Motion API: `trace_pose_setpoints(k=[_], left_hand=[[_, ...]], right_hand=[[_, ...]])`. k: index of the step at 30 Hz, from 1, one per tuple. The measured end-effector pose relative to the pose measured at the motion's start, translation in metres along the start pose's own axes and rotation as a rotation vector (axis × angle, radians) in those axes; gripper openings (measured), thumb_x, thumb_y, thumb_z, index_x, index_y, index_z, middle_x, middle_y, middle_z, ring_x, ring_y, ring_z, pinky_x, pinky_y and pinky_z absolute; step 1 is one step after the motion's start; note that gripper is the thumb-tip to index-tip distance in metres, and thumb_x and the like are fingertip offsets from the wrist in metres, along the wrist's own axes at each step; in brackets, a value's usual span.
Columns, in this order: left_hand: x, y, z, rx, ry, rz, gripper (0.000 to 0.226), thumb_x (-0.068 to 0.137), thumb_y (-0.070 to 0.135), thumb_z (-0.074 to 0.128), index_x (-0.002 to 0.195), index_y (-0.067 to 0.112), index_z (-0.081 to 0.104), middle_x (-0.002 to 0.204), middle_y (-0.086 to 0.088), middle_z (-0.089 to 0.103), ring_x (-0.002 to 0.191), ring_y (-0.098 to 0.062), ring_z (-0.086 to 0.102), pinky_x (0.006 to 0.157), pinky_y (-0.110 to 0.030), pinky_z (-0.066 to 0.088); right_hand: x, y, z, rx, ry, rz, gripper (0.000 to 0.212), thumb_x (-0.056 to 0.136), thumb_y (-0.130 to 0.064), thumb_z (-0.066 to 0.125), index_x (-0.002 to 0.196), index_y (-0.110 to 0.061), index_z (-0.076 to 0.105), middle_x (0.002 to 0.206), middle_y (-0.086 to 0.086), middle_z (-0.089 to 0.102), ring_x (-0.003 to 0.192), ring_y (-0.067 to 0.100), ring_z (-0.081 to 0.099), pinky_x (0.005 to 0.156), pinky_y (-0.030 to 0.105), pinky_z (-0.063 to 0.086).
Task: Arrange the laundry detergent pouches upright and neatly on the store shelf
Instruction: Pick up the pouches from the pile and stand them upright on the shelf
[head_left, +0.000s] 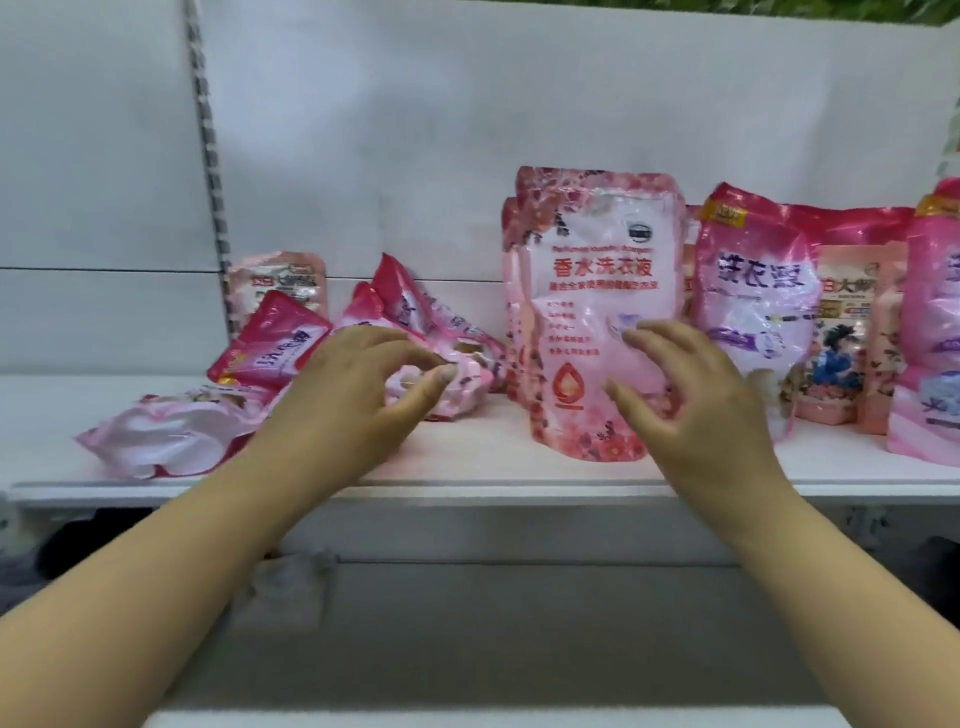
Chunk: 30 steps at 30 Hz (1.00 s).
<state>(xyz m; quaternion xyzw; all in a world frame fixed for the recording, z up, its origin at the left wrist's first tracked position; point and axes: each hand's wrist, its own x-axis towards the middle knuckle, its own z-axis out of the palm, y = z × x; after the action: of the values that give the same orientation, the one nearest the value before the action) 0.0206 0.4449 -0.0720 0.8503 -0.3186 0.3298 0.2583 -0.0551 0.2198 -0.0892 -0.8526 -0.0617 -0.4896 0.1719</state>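
Two hands hover at the white shelf (519, 483), holding nothing. The left hand (343, 400) is loosely curled over toppled pouches (415, 322). The right hand (691, 410), fingers spread, is before the upright floral pouch (592, 291).

A white back panel (519, 104) rises behind a white store shelf (467, 467), lit evenly with a soft shadowed patch near the middle. A slotted metal upright (208, 145) runs down the left side, dividing off a neighbouring white panel (93, 156). Below the shelf edge lies a grey lower board (467, 623). Green foliage (831, 8) shows at the top right.
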Motion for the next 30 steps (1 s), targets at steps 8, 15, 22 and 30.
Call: trace_pose_setpoints(k=[8, 15, 22, 30], left_hand=[[-0.025, -0.046, -0.009, 0.494, -0.304, -0.268, 0.082, 0.078, 0.078, -0.001, 0.108, 0.034, 0.061, 0.113, 0.005, 0.065, 0.11, -0.016, 0.054, 0.107, -0.04, 0.019], [-0.028, -0.047, -0.01, 0.426, -0.33, -0.44, 0.061, 0.081, 0.073, 0.008, 0.086, 0.036, 0.055, 0.105, 0.007, 0.063, 0.117, -0.018, 0.049, 0.106, -0.06, -0.01], [-0.034, -0.054, -0.009, 0.33, -0.22, -0.446, 0.082, 0.06, 0.075, 0.0, 0.105, 0.041, 0.06, 0.116, 0.016, 0.057, 0.126, -0.011, 0.039, 0.108, -0.053, -0.015], [-0.036, -0.051, -0.008, 0.309, -0.211, -0.457, 0.074, 0.071, 0.073, 0.008, 0.112, 0.038, 0.059, 0.124, 0.014, 0.056, 0.128, -0.013, 0.036, 0.108, -0.052, -0.016]], right_hand=[[0.055, -0.076, 0.055, 0.124, -0.492, -0.022, 0.054, 0.088, -0.038, 0.057, 0.136, -0.016, 0.045, 0.141, 0.001, 0.045, 0.127, 0.016, 0.041, 0.097, 0.018, 0.027], [0.111, -0.075, 0.139, 0.408, -0.675, 0.447, 0.075, 0.07, -0.058, 0.068, 0.125, -0.012, 0.047, 0.098, 0.005, 0.061, 0.075, 0.018, 0.059, 0.062, 0.027, 0.047], [0.106, -0.059, 0.161, 0.188, -0.758, 0.463, 0.058, 0.077, -0.059, 0.061, 0.104, -0.008, 0.055, 0.078, 0.003, 0.062, 0.06, 0.017, 0.058, 0.046, 0.016, 0.045], [0.105, -0.067, 0.144, 0.225, -0.527, 0.296, 0.032, 0.084, -0.038, 0.065, 0.069, -0.014, 0.05, 0.061, -0.005, 0.054, 0.059, 0.015, 0.056, 0.049, 0.021, 0.038]])
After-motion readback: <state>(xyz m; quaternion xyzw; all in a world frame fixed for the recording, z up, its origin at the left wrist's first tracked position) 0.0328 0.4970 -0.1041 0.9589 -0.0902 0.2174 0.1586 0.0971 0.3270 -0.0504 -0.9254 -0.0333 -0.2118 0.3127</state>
